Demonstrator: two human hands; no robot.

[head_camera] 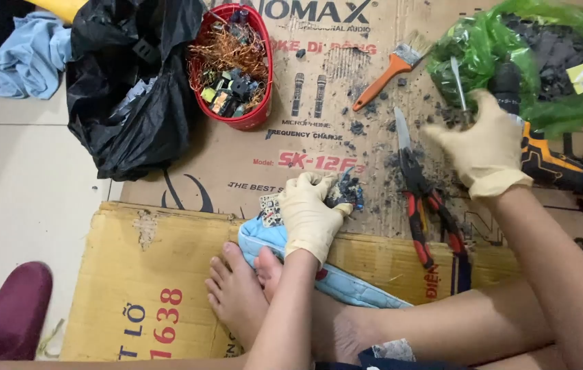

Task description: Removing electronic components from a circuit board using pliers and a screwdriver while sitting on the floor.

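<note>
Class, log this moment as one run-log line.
left hand: pressing dark component on cardboard | right hand: gripping screwdriver | pliers: lying between

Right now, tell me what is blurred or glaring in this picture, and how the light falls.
Head view: light is soft and even, shadows faint. The right hand and the screwdriver it holds are smeared by motion; the left hand and the red-handled pliers look sharper. The green plastic bag shows slight sheen, and the black plastic bag a few highlights. Edges bend little.

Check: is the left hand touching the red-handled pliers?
Apart. The head view shows the gloved left hand pressing a small dark part on the cardboard, with bare cardboard between it and the red-handled pliers to its right.
</note>
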